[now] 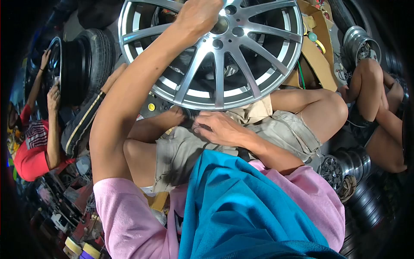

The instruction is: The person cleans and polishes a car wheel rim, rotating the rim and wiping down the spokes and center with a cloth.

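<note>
A silver multi-spoke alloy wheel rim [219, 77] stands in front of me, its face tilted up toward my view. My left hand [199, 16] reaches across to the upper left of the hub, fingers bent and pressed together on the face; what they hold, if anything, is hidden, and the top of the frame cuts the hand off. Just below the rim's lower edge, over my lap, is my right hand [222, 128]. Its fingers curl inward, and I cannot make out anything in them. Grey-beige shorts [181, 149] lie beneath that hand.
An open cardboard box [319, 52] with tape rolls stands right of the rim. At left, a person in a red shirt [34, 149] handles a wheel beside a tyre [98, 56]. Another person's bare legs [366, 82] are at right, near stacked metal rims [345, 166].
</note>
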{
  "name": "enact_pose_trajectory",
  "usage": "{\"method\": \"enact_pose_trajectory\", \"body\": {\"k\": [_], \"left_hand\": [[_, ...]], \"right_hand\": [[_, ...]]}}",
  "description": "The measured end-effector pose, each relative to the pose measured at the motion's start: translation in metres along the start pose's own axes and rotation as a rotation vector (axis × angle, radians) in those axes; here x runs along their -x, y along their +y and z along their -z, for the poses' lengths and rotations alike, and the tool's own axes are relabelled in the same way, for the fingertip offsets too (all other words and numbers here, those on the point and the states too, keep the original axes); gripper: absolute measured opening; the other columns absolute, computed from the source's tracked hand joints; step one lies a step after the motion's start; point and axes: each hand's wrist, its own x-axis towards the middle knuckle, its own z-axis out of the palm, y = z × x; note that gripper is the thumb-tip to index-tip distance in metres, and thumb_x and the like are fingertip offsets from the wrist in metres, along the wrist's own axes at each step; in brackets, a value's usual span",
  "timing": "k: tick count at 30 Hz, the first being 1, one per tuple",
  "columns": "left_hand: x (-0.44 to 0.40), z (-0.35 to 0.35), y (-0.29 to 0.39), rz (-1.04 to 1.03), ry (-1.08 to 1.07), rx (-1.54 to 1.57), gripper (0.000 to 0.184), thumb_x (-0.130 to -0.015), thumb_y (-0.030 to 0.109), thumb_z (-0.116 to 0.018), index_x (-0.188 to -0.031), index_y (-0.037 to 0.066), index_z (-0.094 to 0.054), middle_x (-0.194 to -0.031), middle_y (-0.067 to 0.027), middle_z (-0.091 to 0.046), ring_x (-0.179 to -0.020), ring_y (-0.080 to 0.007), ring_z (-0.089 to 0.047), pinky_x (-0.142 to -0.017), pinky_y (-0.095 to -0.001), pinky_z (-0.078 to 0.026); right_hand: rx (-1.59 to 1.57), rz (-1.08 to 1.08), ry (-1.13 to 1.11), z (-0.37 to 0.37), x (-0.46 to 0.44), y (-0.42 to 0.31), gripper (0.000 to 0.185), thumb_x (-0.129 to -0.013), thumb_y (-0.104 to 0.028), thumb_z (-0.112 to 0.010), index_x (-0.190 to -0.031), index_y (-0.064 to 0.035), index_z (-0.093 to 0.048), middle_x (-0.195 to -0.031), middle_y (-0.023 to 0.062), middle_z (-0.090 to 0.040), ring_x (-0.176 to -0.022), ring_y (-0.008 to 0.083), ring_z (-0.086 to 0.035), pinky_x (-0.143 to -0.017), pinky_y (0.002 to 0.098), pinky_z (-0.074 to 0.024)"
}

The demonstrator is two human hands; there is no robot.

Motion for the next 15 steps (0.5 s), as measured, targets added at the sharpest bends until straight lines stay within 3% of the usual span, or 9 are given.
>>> {"method": "enact_pose_trajectory", "body": {"k": [8, 10, 15], "left_hand": [[0.0002, -0.0026, -0.0014, 0.0, -0.04, -0.053, 0.011, -0.083, -0.004, -0.06, -0.09, -0.008, -0.066, -0.092, -0.026, -0.065, -0.082, -0.0427, -0.07, -0.07, -0.0491, -0.057], [-0.0001, -0.0019, -0.0006, -0.008, -0.03, -0.056, 0.011, -0.083, -0.004, -0.059, -0.09, -0.008, -0.066, -0.092, -0.026, -0.065, -0.082, -0.0425, -0.07, -0.07, -0.0491, -0.057], [-0.0007, -0.0039, -0.0022, -0.044, -0.022, -0.06, 0.011, -0.082, -0.005, -0.059, -0.089, -0.008, -0.066, -0.093, -0.0257, -0.064, -0.082, -0.0415, -0.069, -0.07, -0.0483, -0.057]], "right_hand": [[-0.015, -0.003, 0.002, -0.0008, -0.0008, 0.0037, 0.017, -0.092, -0.013, -0.065, -0.093, 0.0039, -0.067, -0.087, 0.0213, -0.064, -0.086, 0.0418, -0.065, -0.077, 0.0509, -0.0502], [0.017, -0.023, -0.053, 0.0006, -0.0005, 0.0046, 0.017, -0.095, -0.014, -0.065, -0.102, 0.0016, -0.068, -0.094, 0.0182, -0.065, -0.09, 0.0398, -0.065, -0.079, 0.0478, -0.0511], [-0.006, -0.017, -0.026, 0.0012, 0.0, 0.0037, 0.017, -0.093, -0.014, -0.065, -0.098, 0.003, -0.068, -0.091, 0.0198, -0.064, -0.089, 0.0406, -0.065, -0.079, 0.0491, -0.0508]]}}
